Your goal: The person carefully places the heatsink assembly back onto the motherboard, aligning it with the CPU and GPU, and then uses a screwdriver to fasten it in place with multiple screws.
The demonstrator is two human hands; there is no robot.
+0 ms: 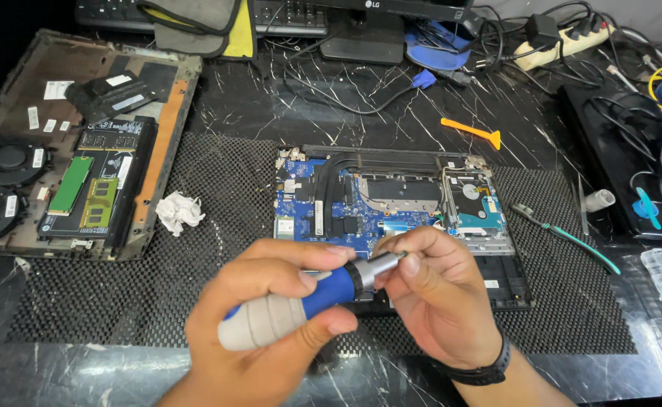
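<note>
My left hand (267, 332) grips a screwdriver (308, 298) with a blue and grey handle, held level above the near edge of an opened laptop (391, 200). My right hand (440, 290) pinches the metal tip end of the screwdriver between thumb and fingers. The laptop lies bottom up on a black mesh mat (218, 226), showing a blue circuit board, black heat pipes and a silver hard drive (476, 200) at its right. A black band sits on my right wrist.
A second opened laptop base (67, 151) with fans and green memory sticks lies at the left. A crumpled white tissue (179, 211) sits between them. An orange pry tool (473, 132), green-handled tweezers (568, 237), cables, a power strip and a monitor stand lie behind and right.
</note>
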